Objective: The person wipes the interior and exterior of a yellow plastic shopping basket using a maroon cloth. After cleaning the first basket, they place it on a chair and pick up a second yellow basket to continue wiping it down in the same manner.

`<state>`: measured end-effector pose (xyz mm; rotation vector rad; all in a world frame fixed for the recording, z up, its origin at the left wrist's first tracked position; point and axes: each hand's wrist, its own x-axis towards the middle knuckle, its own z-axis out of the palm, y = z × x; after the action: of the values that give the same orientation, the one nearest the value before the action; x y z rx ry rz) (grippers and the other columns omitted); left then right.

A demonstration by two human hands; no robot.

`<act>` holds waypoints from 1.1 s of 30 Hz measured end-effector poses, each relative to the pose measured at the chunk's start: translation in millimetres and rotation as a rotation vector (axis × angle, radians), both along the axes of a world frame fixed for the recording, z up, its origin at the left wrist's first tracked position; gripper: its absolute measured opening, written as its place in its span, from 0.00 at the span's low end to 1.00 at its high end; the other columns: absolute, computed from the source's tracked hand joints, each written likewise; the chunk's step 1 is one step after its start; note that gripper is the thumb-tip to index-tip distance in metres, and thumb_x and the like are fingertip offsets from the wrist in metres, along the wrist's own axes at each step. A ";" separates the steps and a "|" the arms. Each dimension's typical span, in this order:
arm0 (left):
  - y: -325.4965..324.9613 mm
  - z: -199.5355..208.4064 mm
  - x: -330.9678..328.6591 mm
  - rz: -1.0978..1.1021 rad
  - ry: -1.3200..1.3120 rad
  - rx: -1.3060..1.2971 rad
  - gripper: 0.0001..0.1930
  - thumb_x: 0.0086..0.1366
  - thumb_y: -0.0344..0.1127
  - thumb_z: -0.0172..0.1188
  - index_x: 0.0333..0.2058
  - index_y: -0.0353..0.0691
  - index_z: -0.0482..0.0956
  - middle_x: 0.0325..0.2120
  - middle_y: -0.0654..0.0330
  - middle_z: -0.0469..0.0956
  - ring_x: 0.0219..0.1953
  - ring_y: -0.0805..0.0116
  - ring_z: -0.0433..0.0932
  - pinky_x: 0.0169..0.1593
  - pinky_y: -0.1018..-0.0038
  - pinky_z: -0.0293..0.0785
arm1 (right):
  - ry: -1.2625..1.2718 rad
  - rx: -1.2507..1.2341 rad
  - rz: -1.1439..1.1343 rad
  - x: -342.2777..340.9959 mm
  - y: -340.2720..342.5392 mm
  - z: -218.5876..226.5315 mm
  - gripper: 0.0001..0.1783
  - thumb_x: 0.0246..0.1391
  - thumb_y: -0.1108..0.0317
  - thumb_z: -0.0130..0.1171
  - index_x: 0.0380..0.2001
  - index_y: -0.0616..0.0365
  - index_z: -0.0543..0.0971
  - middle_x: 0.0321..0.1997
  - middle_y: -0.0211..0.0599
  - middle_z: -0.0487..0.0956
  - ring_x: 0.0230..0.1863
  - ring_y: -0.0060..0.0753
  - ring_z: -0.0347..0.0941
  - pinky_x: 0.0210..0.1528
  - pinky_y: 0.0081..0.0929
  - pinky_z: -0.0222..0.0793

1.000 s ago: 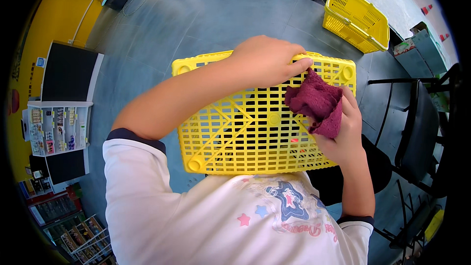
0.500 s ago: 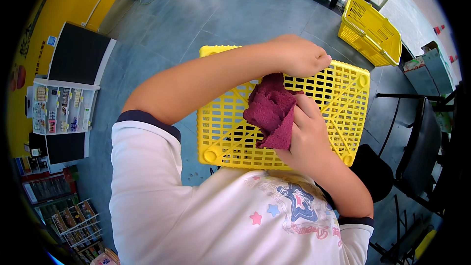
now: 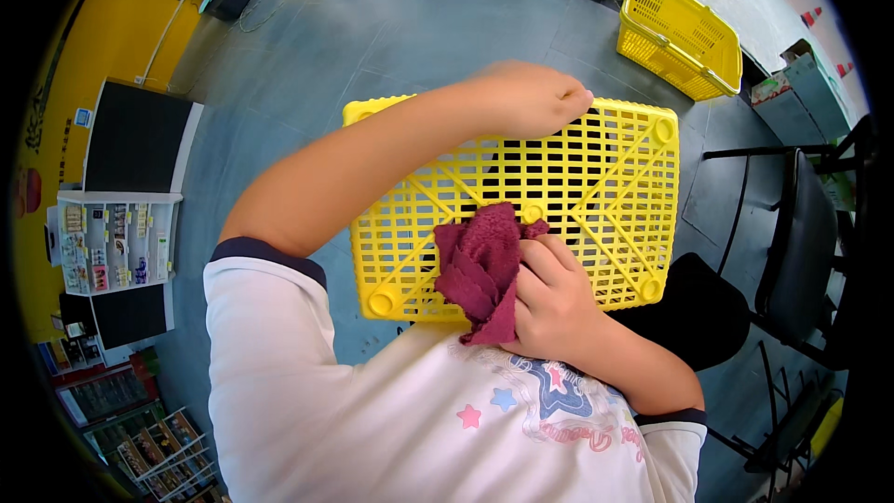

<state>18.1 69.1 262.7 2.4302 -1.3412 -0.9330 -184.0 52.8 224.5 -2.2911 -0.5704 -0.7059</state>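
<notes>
A yellow plastic shopping basket (image 3: 615, 186) is in front of me, its slatted underside with round corner feet turned toward me. My left arm reaches across its top, and my left hand (image 3: 540, 101) is curled closed over the far edge; the fingertips beyond that edge are hidden. In my right hand (image 3: 556, 303) is a bunched maroon cloth (image 3: 484, 265), gripped with bent fingers. The cloth lies against the slats near the basket's close edge, its lower corner hanging by my shirt.
Another yellow basket (image 3: 680, 33) stands on the grey tiled floor (image 3: 326, 37) at the far right, near a glass door. Black chairs (image 3: 796, 242) are close on my right. A white display shelf (image 3: 116, 242) and book racks (image 3: 168, 447) line the left side.
My right hand has drawn the cloth down the slats toward me and slightly left. The held basket and my left hand have shifted a little left in view.
</notes>
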 end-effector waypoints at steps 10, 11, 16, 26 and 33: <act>2.3 -3.5 0.5 0.037 -0.010 -0.087 0.24 0.70 0.53 0.38 0.50 0.46 0.75 0.46 0.57 0.77 0.48 0.58 0.75 0.52 0.67 0.68 | 0.015 -0.023 0.041 -1.7 -17.7 1.4 0.16 0.24 0.64 0.59 0.22 0.61 0.79 0.31 0.36 0.75 0.40 0.37 0.68 0.42 0.30 0.65; 4.2 -7.6 1.1 0.033 -0.032 -0.121 0.23 0.69 0.53 0.37 0.46 0.46 0.76 0.42 0.56 0.78 0.45 0.55 0.76 0.49 0.65 0.69 | 0.013 -0.030 0.008 -2.0 -24.5 3.0 0.17 0.24 0.64 0.60 0.23 0.61 0.79 0.32 0.36 0.75 0.41 0.38 0.68 0.42 0.30 0.65; 3.9 -5.7 1.2 0.033 -0.046 -0.075 0.23 0.69 0.53 0.36 0.45 0.46 0.76 0.41 0.56 0.78 0.43 0.55 0.75 0.49 0.65 0.69 | 0.016 -0.094 -0.226 -11.9 -48.2 2.0 0.21 0.23 0.64 0.65 0.28 0.58 0.79 0.34 0.35 0.75 0.40 0.41 0.69 0.41 0.35 0.66; 0.2 -1.3 2.3 0.018 -0.030 0.032 0.25 0.71 0.55 0.37 0.55 0.50 0.73 0.49 0.58 0.76 0.51 0.57 0.74 0.55 0.66 0.67 | 0.136 -0.052 -0.420 -36.6 -65.4 -1.1 0.26 0.23 0.63 0.71 0.34 0.56 0.80 0.37 0.34 0.78 0.39 0.44 0.70 0.43 0.40 0.65; 3.8 -12.0 2.9 0.029 -0.063 -0.105 0.23 0.67 0.53 0.36 0.41 0.45 0.76 0.36 0.56 0.79 0.40 0.54 0.76 0.46 0.62 0.70 | 0.258 0.517 -0.350 -19.4 -52.1 8.4 0.20 0.32 0.69 0.69 0.35 0.55 0.80 0.38 0.36 0.78 0.39 0.47 0.69 0.43 0.39 0.65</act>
<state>20.9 72.9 250.7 2.4115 -1.3360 -0.7655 -203.5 0.7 232.9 -1.9555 0.1324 -0.6153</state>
